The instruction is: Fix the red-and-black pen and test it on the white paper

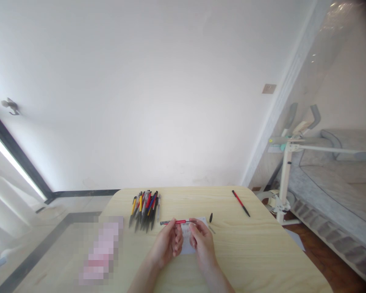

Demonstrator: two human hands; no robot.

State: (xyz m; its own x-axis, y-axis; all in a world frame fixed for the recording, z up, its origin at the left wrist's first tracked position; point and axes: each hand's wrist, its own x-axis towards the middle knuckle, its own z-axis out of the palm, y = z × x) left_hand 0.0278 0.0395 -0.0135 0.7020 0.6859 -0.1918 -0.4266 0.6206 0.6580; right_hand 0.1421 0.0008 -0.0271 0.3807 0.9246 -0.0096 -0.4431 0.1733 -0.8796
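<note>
A red pen with a dark left end lies level between my two hands over the table. My left hand pinches it near its left part, fingers curled. At the pen's right end, my right hand closes thumb and fingers on it; the fingers hide that tip. Under the hands is a sheet of white paper with faint marks. Just right of the paper lies a small black pen part, and a thin piece below it is too small to name.
A bunch of pens in several colours lies at the table's back left. One red and black pen rests at the back right. A blurred pink object is at the left edge of the wooden table. The wall stands behind.
</note>
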